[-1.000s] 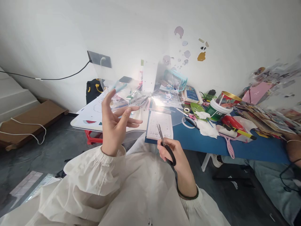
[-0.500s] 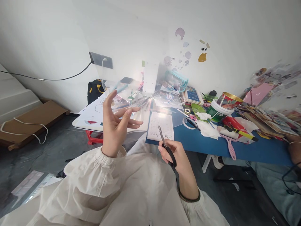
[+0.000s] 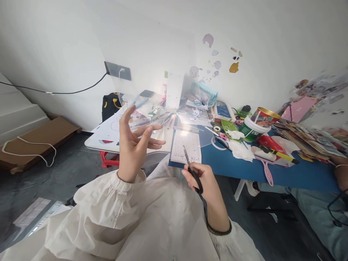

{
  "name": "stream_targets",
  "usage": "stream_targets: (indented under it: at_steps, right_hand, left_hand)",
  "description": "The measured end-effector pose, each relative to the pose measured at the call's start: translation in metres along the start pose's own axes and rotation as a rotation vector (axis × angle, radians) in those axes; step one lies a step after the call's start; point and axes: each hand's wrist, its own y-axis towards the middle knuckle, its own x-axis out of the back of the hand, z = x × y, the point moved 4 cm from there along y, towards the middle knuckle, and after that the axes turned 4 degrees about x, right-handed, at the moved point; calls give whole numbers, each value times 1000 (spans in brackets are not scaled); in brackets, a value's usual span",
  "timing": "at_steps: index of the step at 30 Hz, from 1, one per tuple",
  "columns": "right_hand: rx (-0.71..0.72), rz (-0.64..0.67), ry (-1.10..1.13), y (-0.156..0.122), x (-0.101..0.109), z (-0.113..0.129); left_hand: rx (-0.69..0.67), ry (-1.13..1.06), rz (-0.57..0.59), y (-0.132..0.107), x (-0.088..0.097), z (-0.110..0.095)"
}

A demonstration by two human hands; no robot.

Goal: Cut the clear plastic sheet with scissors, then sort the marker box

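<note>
My left hand (image 3: 133,143) is raised at the lower left corner of a large clear plastic sheet (image 3: 152,78), gripping its edge. The index finger points up, while the thumb and other fingers reach across the sheet's lower part. Through the sheet, the wall and table items show, with bright glare. My right hand (image 3: 200,176) holds scissors (image 3: 187,156) with black handles, their blades nearly together and pointing up and away. The blade tips appear in front of a white printed paper (image 3: 181,145) at the table edge, apart from the sheet.
A blue table (image 3: 225,159) carries white tissues (image 3: 241,149), a green-white tub (image 3: 252,128), a pink-handled tool (image 3: 268,173) and a yellow-black cutter (image 3: 282,155). A white board (image 3: 91,144) stands left above a red stool (image 3: 104,159). Another person's arm (image 3: 341,174) is at the far right.
Very little differs. The scissors and my right hand have shifted very slightly; my left hand stays in place with the clear sheet.
</note>
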Motion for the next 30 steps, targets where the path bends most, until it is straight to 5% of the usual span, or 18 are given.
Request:
stream_targets:
  at_steps: [18,30]
  right_hand:
    - [-19,-39,116,7,-6,4]
    - [41,-29,24,5,-5,10]
  left_hand:
    - [-39,-38,145,5,5,4]
    - [-66,-49,141,3,8,-3]
